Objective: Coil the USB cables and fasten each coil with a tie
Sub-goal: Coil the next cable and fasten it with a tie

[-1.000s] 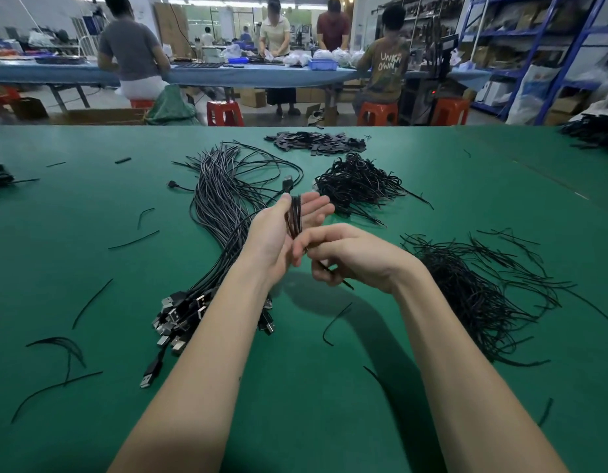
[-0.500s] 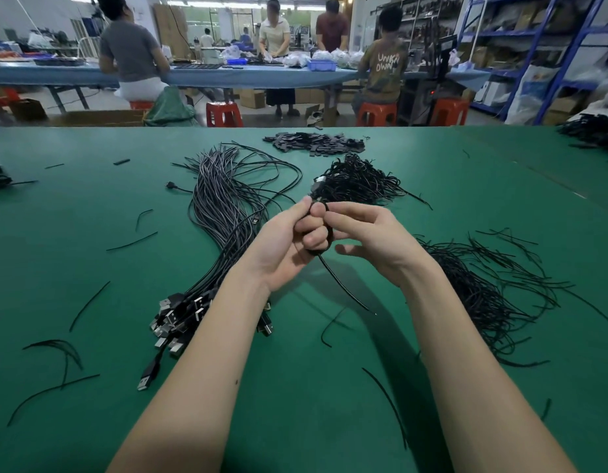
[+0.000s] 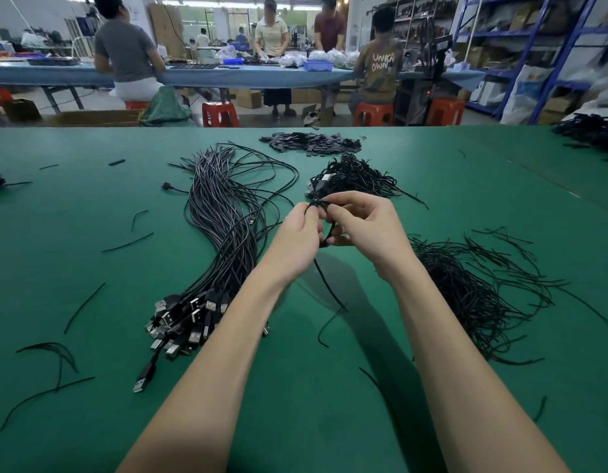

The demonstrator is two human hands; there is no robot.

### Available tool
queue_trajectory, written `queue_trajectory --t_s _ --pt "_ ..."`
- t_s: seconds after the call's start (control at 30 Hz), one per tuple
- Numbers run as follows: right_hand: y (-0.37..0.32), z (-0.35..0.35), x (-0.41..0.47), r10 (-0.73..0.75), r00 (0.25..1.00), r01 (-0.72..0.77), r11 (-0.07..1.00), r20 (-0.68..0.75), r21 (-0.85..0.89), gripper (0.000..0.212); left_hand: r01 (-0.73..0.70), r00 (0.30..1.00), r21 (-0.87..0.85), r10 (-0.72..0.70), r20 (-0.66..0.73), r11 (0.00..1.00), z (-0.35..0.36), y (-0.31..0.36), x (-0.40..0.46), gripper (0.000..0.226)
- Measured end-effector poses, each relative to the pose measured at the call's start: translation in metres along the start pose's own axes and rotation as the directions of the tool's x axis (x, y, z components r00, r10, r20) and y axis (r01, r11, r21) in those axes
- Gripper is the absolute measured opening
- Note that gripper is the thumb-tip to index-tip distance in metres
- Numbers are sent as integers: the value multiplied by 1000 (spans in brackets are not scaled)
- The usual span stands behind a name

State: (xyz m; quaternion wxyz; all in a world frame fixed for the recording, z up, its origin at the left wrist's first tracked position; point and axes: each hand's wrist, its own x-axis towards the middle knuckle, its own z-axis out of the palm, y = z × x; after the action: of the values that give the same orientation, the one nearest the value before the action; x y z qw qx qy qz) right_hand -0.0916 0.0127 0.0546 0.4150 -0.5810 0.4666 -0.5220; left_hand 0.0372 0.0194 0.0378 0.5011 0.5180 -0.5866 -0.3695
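Left hand (image 3: 297, 233): raised above the mat, fingers curled round the coil (image 3: 324, 230), pinching its top; probably gripping tight so the loops cannot spring apart while it is bound.
Right hand (image 3: 364, 230): raised beside the left and meeting it at the fingertips, thumb and forefinger pinching the tie (image 3: 324, 285) where it crosses the coil; the other fingers curl underneath.
Coil: small, black, held between the two hands and mostly hidden by the fingers; how many loops it has cannot be told.
Tie: one end is in the fingers at the coil, the free tail hangs down from under the hands toward the mat (image 3: 91, 233); likely being wrapped or twisted, not yet fastened.
Cables (image 3: 224, 213): a long loose bundle lying left of the hands, plugs (image 3: 190, 315) bunched at the near end under the left forearm; judged to be the supply, laid straight so one can be drawn out at a time.
Ties pile (image 3: 473, 295): a loose heap just right of the right forearm, handy for that hand.
Done coils (image 3: 354, 175): a dark heap just beyond the hands, apparently where bound ones get dropped.
Strays: single ties (image 3: 87, 305) scattered over the left of the mat, well apart from the hands.
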Motion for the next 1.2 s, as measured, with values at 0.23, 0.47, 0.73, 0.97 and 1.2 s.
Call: queue_trajectory --t_s 0.23,0.47,0.73,0.97,1.2 --pt "-1 0 0 172 974 -139 967 145 -213 25 73 992 -187 -91 -92 980 3 -1 -2 32" --pt "3 -7 -7 369 865 -226 891 339 -393 17 114 982 -372 -160 -96 921 9 1 -1 31" --pt "5 -10 -7 489 786 -400 869 378 -292 22 133 990 -446 -136 25 885 12 -2 -5 28" --pt "-7 -35 1 221 954 -203 973 203 -106 29 -23 993 -72 31 113 997 6 -9 -7 24" --pt "4 -14 2 -62 997 68 978 39 -198 15 -226 968 334 172 184 915 18 -7 -16 22"
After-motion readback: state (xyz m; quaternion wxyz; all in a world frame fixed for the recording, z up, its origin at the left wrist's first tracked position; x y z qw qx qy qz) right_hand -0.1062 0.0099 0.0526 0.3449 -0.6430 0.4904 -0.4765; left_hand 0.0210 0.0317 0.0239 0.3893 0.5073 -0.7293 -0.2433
